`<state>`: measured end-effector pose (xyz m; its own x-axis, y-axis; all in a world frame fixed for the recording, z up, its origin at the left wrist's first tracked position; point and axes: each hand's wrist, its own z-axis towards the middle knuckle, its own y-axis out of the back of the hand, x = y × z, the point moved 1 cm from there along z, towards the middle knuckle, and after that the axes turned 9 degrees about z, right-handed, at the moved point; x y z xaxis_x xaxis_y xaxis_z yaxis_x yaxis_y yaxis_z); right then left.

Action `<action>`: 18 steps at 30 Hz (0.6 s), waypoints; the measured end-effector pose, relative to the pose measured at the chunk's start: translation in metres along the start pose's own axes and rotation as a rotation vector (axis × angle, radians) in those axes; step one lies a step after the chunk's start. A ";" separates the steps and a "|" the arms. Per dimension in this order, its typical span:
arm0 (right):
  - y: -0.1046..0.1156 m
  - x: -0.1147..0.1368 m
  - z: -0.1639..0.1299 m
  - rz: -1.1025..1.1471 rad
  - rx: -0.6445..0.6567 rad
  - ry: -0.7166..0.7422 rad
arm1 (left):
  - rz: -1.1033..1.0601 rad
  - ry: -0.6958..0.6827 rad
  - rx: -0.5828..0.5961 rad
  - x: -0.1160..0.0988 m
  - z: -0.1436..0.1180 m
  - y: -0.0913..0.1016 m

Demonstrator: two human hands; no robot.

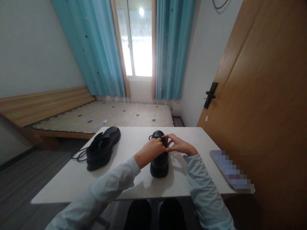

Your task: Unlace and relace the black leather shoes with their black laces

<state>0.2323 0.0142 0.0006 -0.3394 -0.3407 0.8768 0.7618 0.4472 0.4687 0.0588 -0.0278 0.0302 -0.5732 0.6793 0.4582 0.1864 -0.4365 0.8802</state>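
A black shoe [159, 169] stands upright on the white table [134, 179], its toe pointing away from me. Over its lacing area, my left hand [151, 150] is closed, the fingers bent around the black shoelace [151, 137], a loop of which sticks out to the left. My right hand [178, 144] comes from the right side, thumb and fingertips pinched at the laces close to the left hand. The hands cover much of the shoe's opening and laces. A second black shoe [102, 150] rests on the left of the table, its loose laces trailing over the edge.
A flat item, blurred out, [230, 172] lies along the table's right edge. Beyond the table is a bed [129, 111] with a small white object [105, 122] on it. A wooden door [259, 95] is close on the right. My knees [155, 214] are under the near edge.
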 end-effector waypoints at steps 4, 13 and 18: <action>0.000 0.007 -0.001 -0.040 0.011 0.096 | -0.193 0.048 -0.105 0.010 -0.017 0.010; -0.025 0.008 0.016 -0.101 -0.012 0.327 | -0.509 0.266 -0.415 -0.012 -0.043 0.021; -0.038 0.007 0.024 -0.097 -0.167 0.296 | -0.596 0.230 -0.587 -0.032 -0.038 0.021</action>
<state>0.1876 0.0147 -0.0081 -0.2589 -0.6109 0.7482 0.8219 0.2676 0.5029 0.0513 -0.0812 0.0295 -0.6033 0.7830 -0.1516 -0.6020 -0.3224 0.7305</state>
